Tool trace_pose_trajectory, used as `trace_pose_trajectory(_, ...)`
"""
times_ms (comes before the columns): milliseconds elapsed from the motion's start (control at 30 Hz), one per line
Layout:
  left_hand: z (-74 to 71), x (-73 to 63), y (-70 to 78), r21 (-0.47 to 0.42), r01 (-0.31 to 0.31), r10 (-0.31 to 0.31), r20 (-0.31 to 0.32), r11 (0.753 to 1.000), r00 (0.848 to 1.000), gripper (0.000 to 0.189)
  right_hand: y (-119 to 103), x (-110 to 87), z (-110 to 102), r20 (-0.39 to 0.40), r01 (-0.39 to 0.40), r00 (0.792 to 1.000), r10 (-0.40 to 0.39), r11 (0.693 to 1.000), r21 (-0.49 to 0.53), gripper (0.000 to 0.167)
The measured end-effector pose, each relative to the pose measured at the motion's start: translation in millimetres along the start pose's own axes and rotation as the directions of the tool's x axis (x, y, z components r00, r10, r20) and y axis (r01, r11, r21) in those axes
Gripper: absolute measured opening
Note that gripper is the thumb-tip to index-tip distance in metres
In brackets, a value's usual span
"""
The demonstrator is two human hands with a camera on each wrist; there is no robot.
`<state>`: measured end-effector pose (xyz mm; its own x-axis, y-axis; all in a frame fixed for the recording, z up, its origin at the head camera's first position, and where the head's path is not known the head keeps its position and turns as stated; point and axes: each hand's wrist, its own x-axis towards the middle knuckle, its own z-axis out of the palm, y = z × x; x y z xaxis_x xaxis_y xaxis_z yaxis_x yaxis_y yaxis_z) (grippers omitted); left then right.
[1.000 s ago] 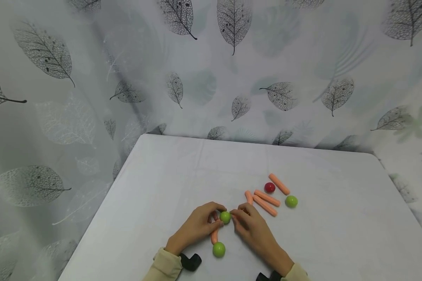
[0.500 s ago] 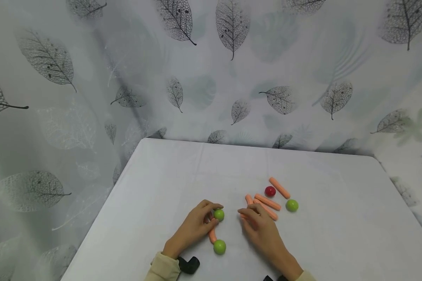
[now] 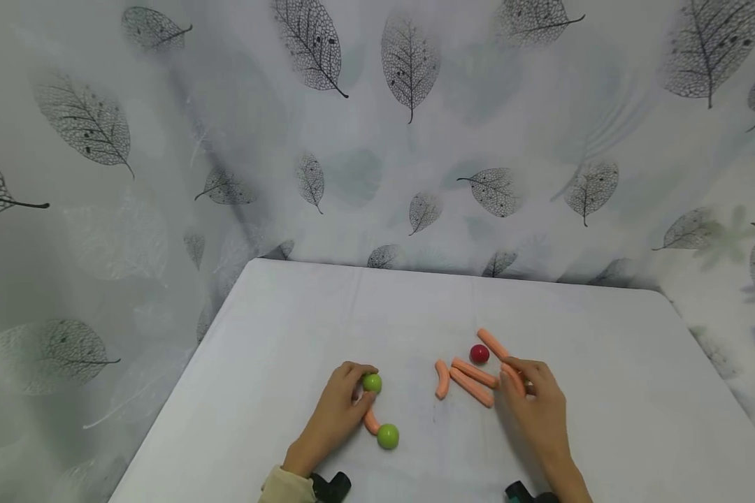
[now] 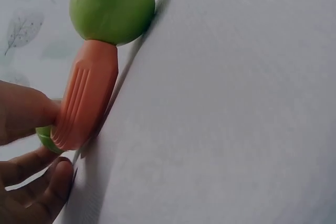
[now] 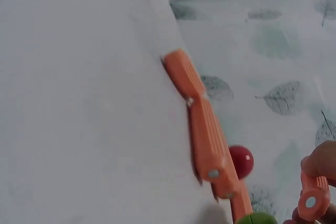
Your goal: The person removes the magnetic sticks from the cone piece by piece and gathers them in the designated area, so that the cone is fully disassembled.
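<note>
My left hand (image 3: 330,416) grips a green ball (image 3: 372,382) between fingers and thumb. A curved orange rod (image 3: 371,421) runs from beside that ball to a second green ball (image 3: 387,436), nearer me. In the left wrist view the thumb presses the ribbed rod (image 4: 86,98), whose far end meets the large green ball (image 4: 113,6). My right hand (image 3: 537,409) pinches another curved orange rod (image 3: 512,376); the right wrist view shows a silvery disc on that rod's end (image 5: 313,203). A green ball (image 5: 256,219) lies close by, mostly hidden by the hand in the head view.
Between the hands lie a short curved orange rod (image 3: 442,379) and two straight orange rods (image 3: 472,388), side by side. Behind them are a red ball (image 3: 479,354) and another straight rod (image 3: 491,342). A leaf-print curtain (image 3: 384,175) hangs beyond the white table (image 3: 327,307).
My right hand has moved away from the left hand, rightward past the loose rods; a curved orange rod now shows plainly in its fingers. My left hand keeps hold of the green ball, shifted slightly left.
</note>
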<state>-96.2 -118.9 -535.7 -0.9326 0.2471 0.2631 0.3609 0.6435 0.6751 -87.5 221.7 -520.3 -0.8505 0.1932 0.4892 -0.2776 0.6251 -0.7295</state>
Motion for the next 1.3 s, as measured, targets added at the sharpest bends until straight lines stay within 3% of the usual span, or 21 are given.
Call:
trace_pose_trajectory(100, -0.5, -0.3, -3.0, 0.011, 0.010, -0.010, -0.022, 1.000, 1.000, 0.036, 10.6, 3.7, -15.5, -0.070, -0.101, 0.993, 0.098, 0.994, -0.031, 0.030)
trace_pose_trajectory(267, -0.8, -1.2, -5.4, 0.010, 0.042, -0.041, -0.035, 0.999, 0.999, 0.037, 27.9, 6.5, -37.2, -0.141, -0.241, 0.963, 0.228, 0.967, -0.082, 0.029)
trace_pose_trajectory(500, -1.8, -3.1, -7.1, 0.039, 0.030, -0.028, -0.049, 0.999, 0.998, 0.032, 45.4, 12.1, -51.9, -0.203, -0.352, 0.925, 0.320, 0.925, -0.142, 0.027)
trace_pose_trajectory(633, -5.8, -2.6, -9.6, 0.057, -0.085, 0.087, -0.041, 0.995, 0.995, 0.031, 52.6, 11.0, -51.3, -0.182, -0.383, 0.918, 0.352, 0.905, -0.185, 0.028)
trace_pose_trajectory(800, -12.8, -2.0, -12.0, 0.051, -0.241, 0.239, 0.052, 0.969, 0.970, 0.029, 58.3, 8.1, -48.8, -0.146, -0.408, 0.912, 0.383, 0.880, -0.243, 0.029)
trace_pose_trajectory(1000, -18.7, -3.2, -11.5, 0.009, -0.267, 0.261, 0.184, 0.964, 0.948, 0.021, 58.3, 8.7, -44.3, -0.133, -0.381, 0.925, 0.357, 0.872, -0.308, 0.030)
trace_pose_trajectory(1300, -19.4, -3.6, -12.2, 0.073, -0.322, 0.302, 0.205, 0.944, 0.931, 0.029, 58.1, 7.6, -41.8, -0.120, -0.373, 0.928, 0.353, 0.865, -0.336, 0.029)
